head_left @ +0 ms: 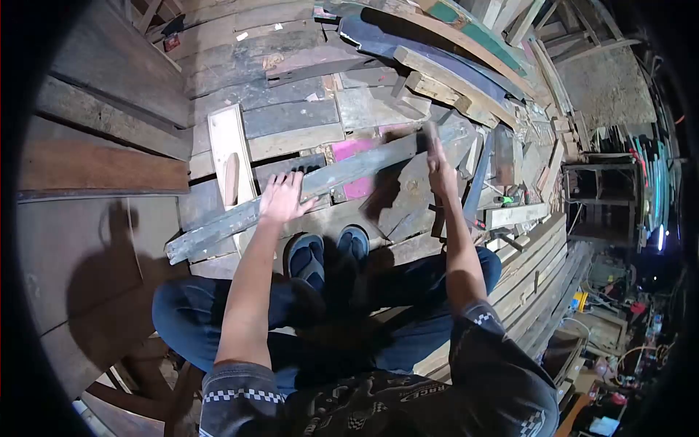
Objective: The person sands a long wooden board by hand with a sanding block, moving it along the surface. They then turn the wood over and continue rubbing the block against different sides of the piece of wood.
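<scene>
A long grey weathered wooden beam (335, 175) lies aslant in front of me, from lower left to upper right. My left hand (280, 197) presses on its left part, fingers over the far edge and thumb spread along the near side. Over the right end, my right hand (443, 177) is closed round the handle of a hammer-like tool (431, 137). The tool is smeared by motion, its dark head close over the beam. A pale board (228, 138) stretches beneath the beam's left part. Both sandalled feet (306, 256) are just behind the beam.
Painted planks and an offcut (444, 87) are piled at the upper right. Scrap wood (520, 156) and a wooden block (517, 215) lie right of my right arm. Wooden panels (102, 164) stand at the left. A shelf (601, 189) and clutter fill the far right.
</scene>
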The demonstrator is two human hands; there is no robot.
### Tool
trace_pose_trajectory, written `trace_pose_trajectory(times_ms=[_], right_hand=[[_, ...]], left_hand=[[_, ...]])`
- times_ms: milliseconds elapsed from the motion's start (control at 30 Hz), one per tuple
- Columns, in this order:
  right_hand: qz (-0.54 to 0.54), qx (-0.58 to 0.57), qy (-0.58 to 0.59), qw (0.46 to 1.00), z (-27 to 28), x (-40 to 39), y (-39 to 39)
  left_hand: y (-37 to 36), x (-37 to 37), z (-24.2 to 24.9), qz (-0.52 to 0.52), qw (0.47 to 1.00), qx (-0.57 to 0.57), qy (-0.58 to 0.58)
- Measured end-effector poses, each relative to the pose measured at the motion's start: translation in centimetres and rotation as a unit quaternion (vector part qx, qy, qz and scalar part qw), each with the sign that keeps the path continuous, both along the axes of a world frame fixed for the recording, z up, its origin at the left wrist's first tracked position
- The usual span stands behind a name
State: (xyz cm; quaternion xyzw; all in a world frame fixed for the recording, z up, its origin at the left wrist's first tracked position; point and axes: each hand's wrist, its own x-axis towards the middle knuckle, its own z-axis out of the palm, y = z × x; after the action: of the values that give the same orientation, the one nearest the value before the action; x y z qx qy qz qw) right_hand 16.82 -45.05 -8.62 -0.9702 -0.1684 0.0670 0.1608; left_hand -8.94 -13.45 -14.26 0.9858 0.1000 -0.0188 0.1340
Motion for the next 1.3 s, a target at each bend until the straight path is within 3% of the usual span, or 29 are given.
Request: trace_pose_trajectory(times_ms=[67,133,167,200,267,333,400,500,533,633,667,733,767,800,833,900,933,967,1033,1100,1133,1200,1267,1300], right_hand=[[0.031,-0.020,-0.019,0.999,-2.3,-0.6,-0.2],[0.205,0.038,-0.011,0.978,-1.4,-3.6,1.4],[0.270,0.046,0.019,0.962,-0.1,-4.5,1.9],[0.273,-0.015,0.090,0.958,1.0,-4.9,1.7],[0.209,0.062,0.003,0.976,-2.7,0.0,-0.3],[0.022,0.076,-0.012,0.997,-0.8,1.5,0.1],[0.015,-0.011,0.004,1.000,-0.6,-0.2,1.5],[0.318,0.049,0.029,0.946,-1.1,-1.2,0.4],[0.282,-0.030,0.104,0.953,-0.3,-1.0,-0.3],[0.082,0.101,-0.049,0.990,-1.0,3.7,-1.7],[-0.025,0.044,0.005,0.999,-0.5,3.9,-1.9],[0.011,0.044,-0.011,0.999,-1.5,1.4,-0.2],[0.246,0.161,-0.151,0.944,-3.2,0.9,0.0],[0.186,0.027,0.127,0.974,-0.7,-1.0,-0.1],[0.207,-0.003,0.089,0.974,-0.9,0.5,-0.8],[0.107,0.008,0.086,0.991,0.0,2.6,-2.0],[0.052,0.106,0.013,0.993,0.8,3.3,-1.4],[-0.066,0.084,0.099,0.989,1.6,3.3,-1.1],[0.006,0.075,0.015,0.997,0.0,3.0,-0.6],[0.226,0.041,-0.055,0.972,-2.5,0.6,-0.7],[0.237,0.039,0.075,0.968,0.4,-1.5,0.4],[0.153,-0.030,0.050,0.987,0.9,0.0,-0.2],[-0.033,0.061,-0.007,0.998,-1.8,2.1,-1.8],[-0.010,0.064,-0.046,0.997,-2.6,1.4,-1.4]], left_hand=[[0.0,0.3,0.6,0.008,1.000,-0.010,0.021],[-0.1,0.3,0.9,0.013,0.999,-0.015,0.035],[-0.1,0.2,1.0,0.011,0.999,-0.010,0.031],[-0.1,0.0,-0.1,0.003,1.000,-0.007,-0.029],[0.0,0.0,-0.4,0.002,0.999,-0.014,-0.035],[-0.3,0.0,0.1,0.005,1.000,-0.007,-0.004],[-0.1,0.3,1.0,0.006,0.998,-0.004,0.056],[0.1,0.3,-0.1,0.007,1.000,0.004,0.010],[-0.1,0.2,-0.5,0.014,1.000,-0.006,0.001],[-0.2,0.1,0.1,0.014,1.000,-0.013,-0.001],[0.0,0.1,0.0,0.006,1.000,-0.015,-0.013],[0.0,0.0,-0.4,0.005,0.999,-0.012,-0.053],[0.1,0.1,-0.4,0.004,1.000,-0.008,-0.021],[0.1,0.3,0.5,0.003,1.000,-0.005,0.009],[0.0,0.3,0.9,0.001,0.999,-0.003,0.041],[-0.1,0.1,0.1,0.001,1.000,0.008,0.013],[0.0,0.1,0.0,0.000,1.000,0.005,-0.009],[-0.1,-0.1,-0.1,-0.001,1.000,0.003,-0.002],[0.0,0.1,0.0,0.000,1.000,0.002,0.008],[0.2,0.4,0.0,0.004,1.000,-0.016,0.026],[0.2,0.4,0.1,0.000,1.000,-0.015,0.026],[0.0,0.2,0.1,0.008,0.999,-0.020,0.025],[-0.1,0.0,-1.1,0.003,1.000,0.019,-0.019],[0.0,0.1,-0.6,0.001,1.000,0.009,0.008]])
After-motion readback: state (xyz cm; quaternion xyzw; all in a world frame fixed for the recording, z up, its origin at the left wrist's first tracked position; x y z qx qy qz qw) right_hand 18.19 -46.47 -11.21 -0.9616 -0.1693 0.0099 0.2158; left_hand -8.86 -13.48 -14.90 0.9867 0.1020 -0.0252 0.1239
